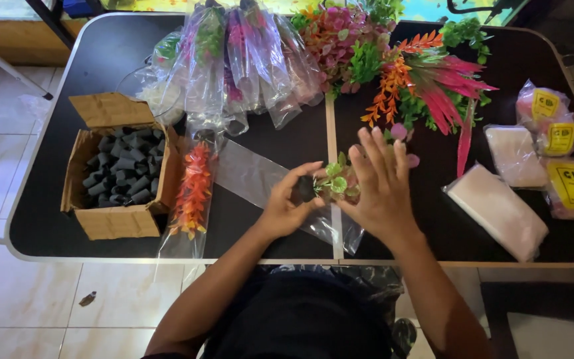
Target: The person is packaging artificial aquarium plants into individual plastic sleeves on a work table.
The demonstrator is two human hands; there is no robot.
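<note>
My left hand (286, 206) pinches a small dark base piece (303, 189) at the stem end of a green and pink artificial plant (337, 181). My right hand (380, 183) covers the plant from the right, fingers spread over its leaves and gripping it. Both hands hover above the middle of the black table (48, 199), over a clear plastic sleeve (260, 179) that lies flat beneath them.
An open cardboard box (119, 169) of several dark tube pieces stands at the left. Beside it lies a bagged orange plant (192, 193). Bagged plants (240, 60) and loose colourful plants (420, 80) fill the far side. White packets (499, 209) and yellow-labelled bags (569, 179) lie at the right.
</note>
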